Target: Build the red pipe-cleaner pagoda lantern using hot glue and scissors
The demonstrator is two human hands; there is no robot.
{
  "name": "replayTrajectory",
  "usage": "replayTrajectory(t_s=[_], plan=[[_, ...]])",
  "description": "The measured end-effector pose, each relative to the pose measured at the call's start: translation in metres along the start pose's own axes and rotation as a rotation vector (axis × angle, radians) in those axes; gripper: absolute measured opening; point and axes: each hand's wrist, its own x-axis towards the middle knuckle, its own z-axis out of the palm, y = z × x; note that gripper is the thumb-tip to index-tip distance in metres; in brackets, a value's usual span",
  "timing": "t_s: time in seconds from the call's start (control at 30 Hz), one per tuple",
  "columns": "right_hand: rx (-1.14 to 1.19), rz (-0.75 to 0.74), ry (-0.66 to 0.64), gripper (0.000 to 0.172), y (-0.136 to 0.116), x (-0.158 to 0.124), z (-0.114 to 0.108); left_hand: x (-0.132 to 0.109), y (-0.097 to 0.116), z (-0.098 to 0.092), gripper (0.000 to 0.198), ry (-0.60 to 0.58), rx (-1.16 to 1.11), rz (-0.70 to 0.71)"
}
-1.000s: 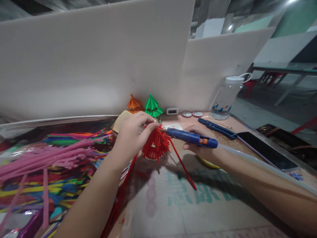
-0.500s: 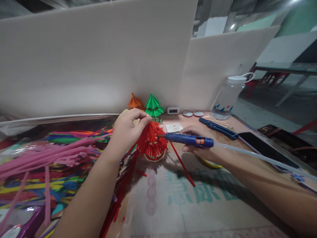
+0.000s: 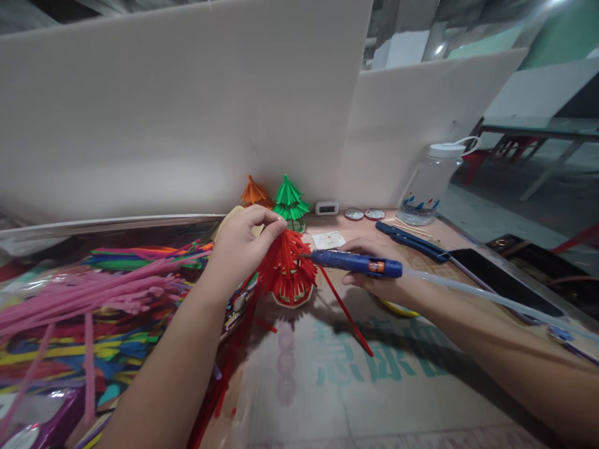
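Note:
My left hand (image 3: 250, 240) pinches the peak of a red pipe-cleaner pavilion (image 3: 289, 268), which has a tiered roof and a pale base. In my right hand (image 3: 362, 262) is a blue hot glue gun (image 3: 350, 262), with a long clear glue stick (image 3: 444, 282) coming out of its back. The gun's nozzle touches or nearly touches the right side of the red roof; I cannot tell which. A red pipe cleaner (image 3: 346, 312) slants from beside the roof down towards me. Behind my left hand stand a green model (image 3: 289, 202) and an orange one (image 3: 255, 192), partly hidden.
Pink pipe cleaners (image 3: 98, 296) and other colours are heaped on the left. At the right are a blue utility knife (image 3: 412, 242), a phone (image 3: 505, 284) and a water bottle (image 3: 430, 184). A small digital clock (image 3: 326, 208) sits by the white board (image 3: 187, 112).
The glue gun has shifted very slightly left. The loose end of the red pipe cleaner has dropped a little towards me and right. My left hand keeps its place.

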Motion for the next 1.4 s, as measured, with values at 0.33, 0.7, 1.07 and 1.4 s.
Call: replayTrajectory(t_s=[0.33,0.7,1.07,1.4], plan=[[-0.017,-0.006,-0.003,0.035,0.003,0.001,0.001,0.0,-0.001,-0.001,0.02,0.01,0.021,0.0],[-0.029,-0.015,0.011,0.032,0.006,0.0,0.002,0.001,-0.006,-0.001,0.02,0.023,0.002,-0.009],[-0.179,-0.051,0.032,0.029,0.011,0.002,-0.001,0.0,-0.006,-0.003,0.018,0.064,-0.002,-0.047],[-0.087,0.049,0.155,0.043,0.036,0.037,-0.045,0.003,-0.009,-0.004,0.021,0.058,-0.038,-0.055]])
